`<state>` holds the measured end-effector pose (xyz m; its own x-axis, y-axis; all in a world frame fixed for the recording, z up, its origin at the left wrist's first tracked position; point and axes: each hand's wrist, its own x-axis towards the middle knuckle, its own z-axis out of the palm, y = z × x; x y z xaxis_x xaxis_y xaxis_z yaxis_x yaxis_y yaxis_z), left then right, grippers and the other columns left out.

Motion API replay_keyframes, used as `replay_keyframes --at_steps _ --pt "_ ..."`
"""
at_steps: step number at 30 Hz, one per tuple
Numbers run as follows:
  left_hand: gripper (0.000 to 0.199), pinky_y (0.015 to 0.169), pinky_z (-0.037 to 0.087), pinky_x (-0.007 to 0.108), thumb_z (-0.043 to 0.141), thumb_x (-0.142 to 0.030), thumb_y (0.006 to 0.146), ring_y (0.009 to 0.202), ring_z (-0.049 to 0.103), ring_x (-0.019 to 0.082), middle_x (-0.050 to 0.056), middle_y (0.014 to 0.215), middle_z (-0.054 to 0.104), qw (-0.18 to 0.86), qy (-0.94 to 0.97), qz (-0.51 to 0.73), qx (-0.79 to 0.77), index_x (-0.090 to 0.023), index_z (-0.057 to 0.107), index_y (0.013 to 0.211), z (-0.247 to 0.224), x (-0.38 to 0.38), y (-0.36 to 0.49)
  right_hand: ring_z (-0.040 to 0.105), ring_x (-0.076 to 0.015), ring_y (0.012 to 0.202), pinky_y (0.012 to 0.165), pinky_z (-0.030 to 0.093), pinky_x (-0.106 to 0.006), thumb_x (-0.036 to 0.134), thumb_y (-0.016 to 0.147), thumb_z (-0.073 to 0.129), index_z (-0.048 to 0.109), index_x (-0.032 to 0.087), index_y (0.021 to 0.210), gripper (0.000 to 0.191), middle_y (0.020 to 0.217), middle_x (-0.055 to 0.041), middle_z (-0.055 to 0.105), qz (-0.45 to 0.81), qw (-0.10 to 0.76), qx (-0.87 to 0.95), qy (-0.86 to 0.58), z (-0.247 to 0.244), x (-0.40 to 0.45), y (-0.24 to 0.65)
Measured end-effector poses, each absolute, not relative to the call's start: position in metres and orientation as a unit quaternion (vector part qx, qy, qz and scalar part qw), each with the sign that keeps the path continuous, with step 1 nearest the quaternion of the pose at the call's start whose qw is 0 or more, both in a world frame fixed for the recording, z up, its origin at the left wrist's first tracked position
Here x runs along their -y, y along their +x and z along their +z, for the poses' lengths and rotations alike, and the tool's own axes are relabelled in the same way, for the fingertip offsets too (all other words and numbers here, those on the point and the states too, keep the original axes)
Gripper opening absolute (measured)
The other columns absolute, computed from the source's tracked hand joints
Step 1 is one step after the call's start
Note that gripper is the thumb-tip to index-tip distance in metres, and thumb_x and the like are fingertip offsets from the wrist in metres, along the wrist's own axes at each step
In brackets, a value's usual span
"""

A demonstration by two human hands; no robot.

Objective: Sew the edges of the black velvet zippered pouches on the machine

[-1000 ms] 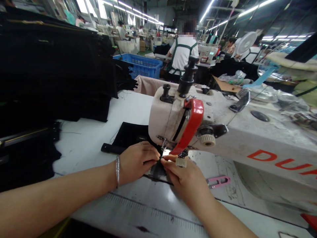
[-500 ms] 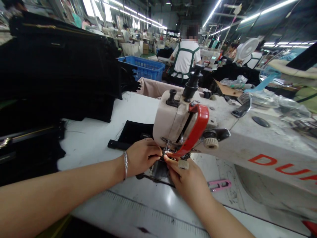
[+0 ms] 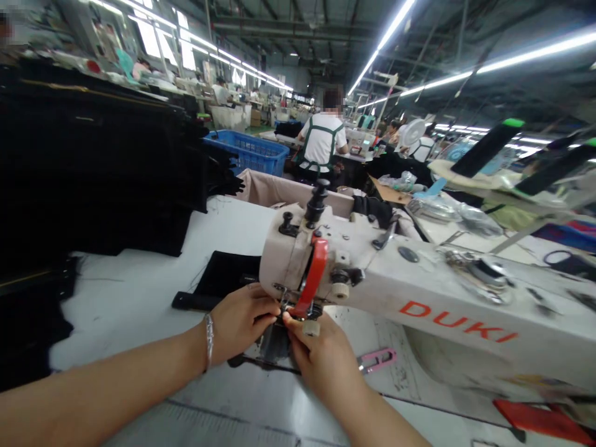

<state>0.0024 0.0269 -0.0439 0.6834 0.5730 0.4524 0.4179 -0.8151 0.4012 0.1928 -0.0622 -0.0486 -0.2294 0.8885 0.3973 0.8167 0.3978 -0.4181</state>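
A white sewing machine (image 3: 372,273) with a red guard (image 3: 315,276) stands across the middle and right. My left hand (image 3: 242,320), a bracelet at its wrist, has thumb and index finger pinched together just left of the needle area. My right hand (image 3: 326,351) is close on the other side, its fingers bent and fingertips almost meeting the left ones. Whatever lies between the fingertips is too small to make out. Behind my left hand, a black fabric piece (image 3: 223,276) with a small label lies flat and runs under the machine head.
Black fabric pieces (image 3: 102,167) are piled high at the left. Pink thread snips (image 3: 378,359) lie right of my right hand. Beyond the table are a cloth-lined bin (image 3: 261,188), a blue basket (image 3: 261,152) and a seated person (image 3: 323,139). Thread cones (image 3: 487,149) stand at the right.
The camera view has tilted up and turned right, so the scene sits further left and lower, with more of the machine showing. Both hands keep nearly the same pose at the needle.
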Motion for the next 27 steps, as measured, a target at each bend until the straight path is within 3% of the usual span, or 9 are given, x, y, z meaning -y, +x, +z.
replay_keyframes --at_steps 6,11,18,21,25,27 --pt "0.012 0.089 0.054 0.03 0.061 -0.021 0.087 0.094 0.068 0.02 0.0 0.097 0.073 0.095 0.908 0.29 -0.287 -0.026 0.072 0.091 -0.07 -0.039 -0.006 0.061 -0.0229 0.096 0.084 0.052 -0.034 0.015 0.086 0.058 0.068 0.023 0.094 0.015 0.103 -0.0051 0.069 0.041 0.245 0.787 -0.565 -0.045 0.059 0.187" --pt "0.014 0.086 0.055 0.027 0.059 -0.028 0.088 0.09 0.069 0.019 -0.001 0.098 0.073 0.095 0.914 0.292 -0.265 -0.028 0.072 0.093 -0.076 -0.041 -0.011 0.061 -0.0211 0.094 0.083 0.05 -0.032 0.02 0.089 0.055 0.067 0.024 0.097 0.015 0.1 -0.0033 0.069 0.031 0.236 0.793 -0.56 -0.045 0.058 0.187" --pt "0.018 0.094 0.051 0.028 0.06 -0.027 0.089 0.102 0.066 0.019 0.001 0.11 0.071 0.11 0.925 0.258 -0.257 -0.027 0.071 0.103 -0.072 -0.053 -0.01 0.062 -0.019 0.095 0.083 0.052 -0.029 0.016 0.086 0.058 0.068 0.024 0.102 0.02 0.101 -0.0033 0.069 0.017 0.262 0.789 -0.555 -0.044 0.055 0.191" --pt "0.037 0.101 0.046 0.041 0.066 -0.038 0.086 0.116 0.058 0.027 0.009 0.123 0.063 0.096 0.929 0.23 -0.272 -0.025 0.065 0.12 -0.055 -0.045 -0.017 0.062 -0.0207 0.102 0.088 0.054 -0.034 0.013 0.09 0.051 0.067 0.023 0.11 0.027 0.108 -0.0068 0.069 0.026 0.3 0.787 -0.538 -0.043 0.059 0.195" --pt "0.101 0.099 0.042 0.056 0.076 -0.074 0.055 0.113 0.052 0.038 0.018 0.128 0.055 0.067 0.941 0.147 -0.298 -0.02 0.053 0.137 -0.034 0.005 -0.051 0.065 -0.0241 0.105 0.087 0.058 -0.041 0.016 0.094 0.045 0.064 0.024 0.121 0.034 0.114 -0.0097 0.068 0.025 0.356 0.796 -0.489 -0.052 0.063 0.216" --pt "0.096 0.093 0.046 0.051 0.076 -0.066 0.064 0.105 0.055 0.033 0.016 0.124 0.057 0.066 0.958 0.094 -0.261 -0.019 0.045 0.141 -0.03 0.04 -0.073 0.068 -0.0244 0.102 0.083 0.061 -0.038 0.024 0.092 0.052 0.065 0.029 0.121 0.032 0.114 -0.0064 0.07 -0.005 0.361 0.816 -0.452 -0.064 0.057 0.229"
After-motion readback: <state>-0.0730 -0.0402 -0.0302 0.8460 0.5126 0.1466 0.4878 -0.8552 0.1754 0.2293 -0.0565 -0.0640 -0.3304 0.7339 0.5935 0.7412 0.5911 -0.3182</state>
